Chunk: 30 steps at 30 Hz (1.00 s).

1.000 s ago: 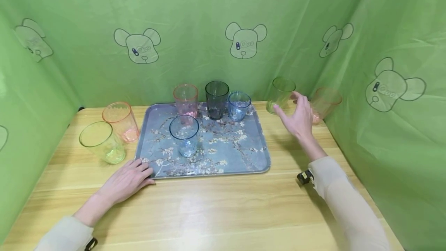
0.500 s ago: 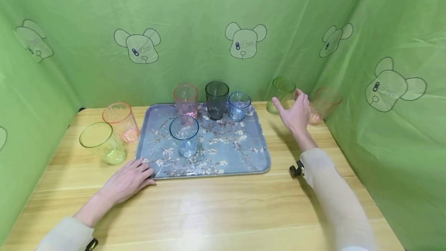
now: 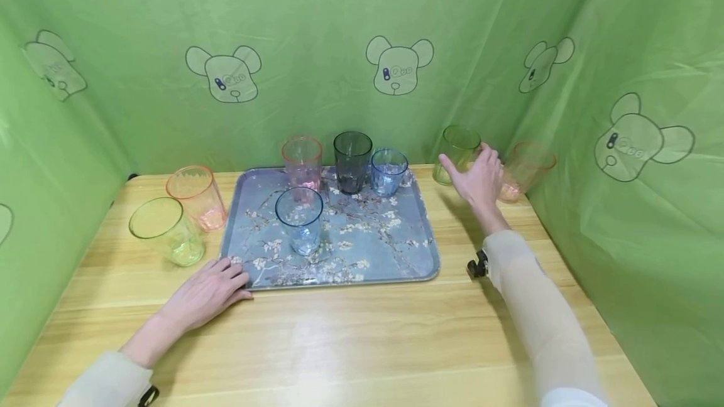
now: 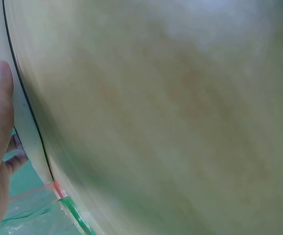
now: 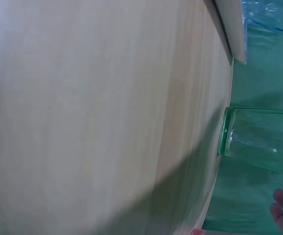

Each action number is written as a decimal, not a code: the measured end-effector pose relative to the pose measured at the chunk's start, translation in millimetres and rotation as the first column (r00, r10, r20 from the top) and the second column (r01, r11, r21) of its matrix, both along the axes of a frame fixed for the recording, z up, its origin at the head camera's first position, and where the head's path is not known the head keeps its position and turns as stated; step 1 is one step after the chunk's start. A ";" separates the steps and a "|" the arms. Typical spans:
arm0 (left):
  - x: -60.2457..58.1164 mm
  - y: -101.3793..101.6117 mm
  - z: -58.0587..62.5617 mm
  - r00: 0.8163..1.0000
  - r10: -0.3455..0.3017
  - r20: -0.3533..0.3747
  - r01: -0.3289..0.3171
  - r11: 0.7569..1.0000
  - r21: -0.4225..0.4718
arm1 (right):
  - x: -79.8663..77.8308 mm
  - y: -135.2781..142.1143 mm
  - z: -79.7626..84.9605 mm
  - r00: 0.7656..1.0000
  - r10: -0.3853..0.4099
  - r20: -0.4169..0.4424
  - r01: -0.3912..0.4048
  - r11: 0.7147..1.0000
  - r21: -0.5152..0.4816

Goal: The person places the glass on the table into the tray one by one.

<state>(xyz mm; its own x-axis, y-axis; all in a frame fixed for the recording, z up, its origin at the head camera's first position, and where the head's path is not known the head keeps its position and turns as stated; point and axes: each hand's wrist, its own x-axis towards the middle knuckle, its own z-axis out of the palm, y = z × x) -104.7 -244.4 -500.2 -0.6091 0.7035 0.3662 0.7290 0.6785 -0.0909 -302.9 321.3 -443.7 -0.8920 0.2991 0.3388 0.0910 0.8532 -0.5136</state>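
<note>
My left hand (image 3: 206, 294) rests at the near left corner of a blue tray (image 3: 390, 265) with a white-blossom print. In the left wrist view its thumb (image 4: 3, 76) lies along the tray's outer wall. At the back right my right hand (image 3: 479, 176) is spread beside a tall green glass (image 3: 457, 143), thumb apart from the fingers. The right wrist view shows a gap between its fingertips (image 5: 280, 200) and this green glass (image 5: 261, 139). A blue glass (image 3: 300, 222) stands on the tray, with a pink glass (image 3: 302, 165), a grey glass (image 3: 352, 165) and a short blue glass (image 3: 388, 174) behind it.
Left of the tray stand an orange-rimmed glass (image 3: 200, 200) and a yellow-green glass (image 3: 170, 231). Another orange-rimmed glass (image 3: 526, 168) is right of my right hand, close to the green curtain (image 3: 639, 225). Everything sits on a wooden table (image 3: 339, 350).
My right hand has shifted slightly left and its thumb has lifted a little beside the tall green glass. The left hand, tray and glasses have stayed where they were.
</note>
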 end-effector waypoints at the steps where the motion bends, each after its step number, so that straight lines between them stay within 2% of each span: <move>1: 0.0 -0.1 0.2 1.000 0.000 0.000 0.000 1.000 0.000 | -0.9 0.5 0.0 1.000 0.002 0.003 -0.002 1.000 0.011; 11: -0.1 -0.1 0.9 1.000 -0.004 0.000 0.004 1.000 0.002 | -9.1 4.9 0.7 0.998 -0.009 0.061 0.005 0.997 0.071; 21: -1.4 -1.5 1.6 1.000 -0.007 0.002 0.007 1.000 0.000 | -19.6 7.1 -0.8 0.992 -0.018 0.128 0.007 0.996 0.086; 27: -1.3 -1.9 1.7 1.000 -0.008 0.002 0.008 1.000 0.000 | -22.4 10.6 -3.5 0.985 -0.009 0.173 -0.013 0.992 0.124; 30: -1.4 -2.5 1.4 1.000 -0.011 -0.002 0.011 1.000 0.001 | -23.1 11.3 -3.9 0.980 0.005 0.199 -0.028 0.993 0.111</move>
